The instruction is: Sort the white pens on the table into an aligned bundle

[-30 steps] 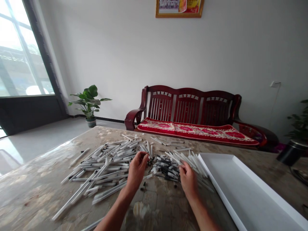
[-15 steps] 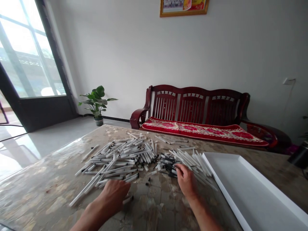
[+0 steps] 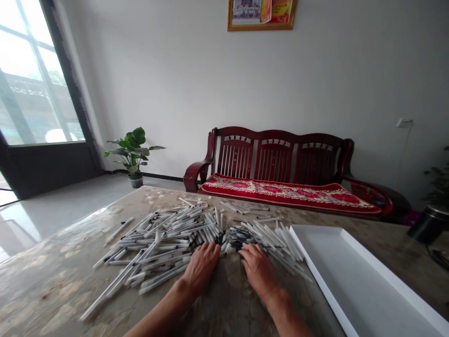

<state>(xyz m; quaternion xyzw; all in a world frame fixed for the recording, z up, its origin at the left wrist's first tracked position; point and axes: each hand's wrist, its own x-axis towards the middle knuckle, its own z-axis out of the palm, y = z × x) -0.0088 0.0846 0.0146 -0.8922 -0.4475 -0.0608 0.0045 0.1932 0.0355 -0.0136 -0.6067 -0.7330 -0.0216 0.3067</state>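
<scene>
Beyond the table's far edge, a pale wall [image 3: 168, 84] backs the room, with a dark red bench [image 3: 277, 134] before it; the table [image 3: 63, 276] is brown, mottled and glossy, especially toward its left edge; a shallow white tray [image 3: 317, 277] lies toward its right side, long wall running toward the near edge; a loose heap of pale tubes [image 3: 154, 248] covers the table's middle, many slanting from near left to far right; a smaller fan of tubes [image 3: 273, 236], beside the tray, slants the opposite way.

Between these lies a cluster of dark pieces [image 3: 238, 234], axes mixed, just ahead of the fingers and nearer the right hand [image 3: 258, 267]; that hand is palm down, loosely extended fingers at the cluster's near side; the left hand [image 3: 203, 260] also lies palm down, fingers outstretched against the heap's near-right side; neither visibly grips anything, though the undersides are hidden.
</scene>
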